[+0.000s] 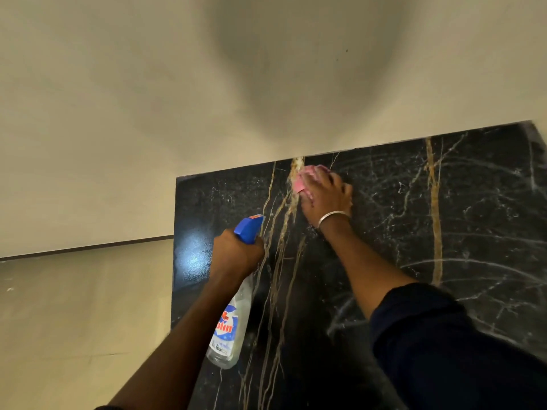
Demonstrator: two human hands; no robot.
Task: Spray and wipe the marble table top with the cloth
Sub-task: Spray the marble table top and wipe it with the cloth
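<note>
A black marble table top with gold and white veins fills the lower right of the head view. My right hand presses a pink cloth onto the marble at its far edge, close to the wall; the hand covers most of the cloth. My left hand grips the neck of a clear spray bottle with a blue trigger head, held above the left part of the table, nozzle pointing away from me. Curved wipe streaks show on the right side of the marble.
A plain cream wall rises directly behind the table's far edge. To the left of the table lies a beige tiled floor with a dark skirting line. The table's left edge drops off beside my left forearm.
</note>
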